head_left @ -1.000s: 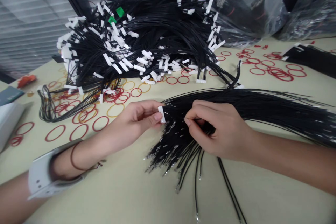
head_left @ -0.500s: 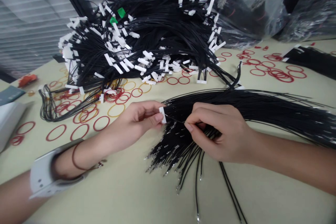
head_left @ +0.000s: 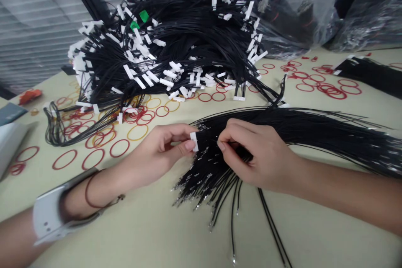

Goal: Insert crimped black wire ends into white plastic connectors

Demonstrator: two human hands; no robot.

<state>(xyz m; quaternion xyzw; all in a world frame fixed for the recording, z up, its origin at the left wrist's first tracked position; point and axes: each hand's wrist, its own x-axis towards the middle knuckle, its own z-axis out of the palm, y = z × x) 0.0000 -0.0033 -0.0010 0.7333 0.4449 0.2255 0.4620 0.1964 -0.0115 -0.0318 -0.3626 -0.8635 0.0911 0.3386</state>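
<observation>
My left hand (head_left: 163, 148) grips a white connector (head_left: 195, 137); just right, my right hand (head_left: 265, 155) pinches a wire (head_left: 217, 140) over the bundle (head_left: 320, 132).

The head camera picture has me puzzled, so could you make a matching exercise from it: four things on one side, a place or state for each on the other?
Things:
1. Left hand
2. Long wire bundle
3. Green tags
4. Clear plastic bags

Places or states:
A. On the tangled wire pile
B. At the back right of the table
C. Its grip closed on a small white plug
D. Partly beneath the right hand

Right pairs: 1-C, 2-D, 3-A, 4-B.
</observation>
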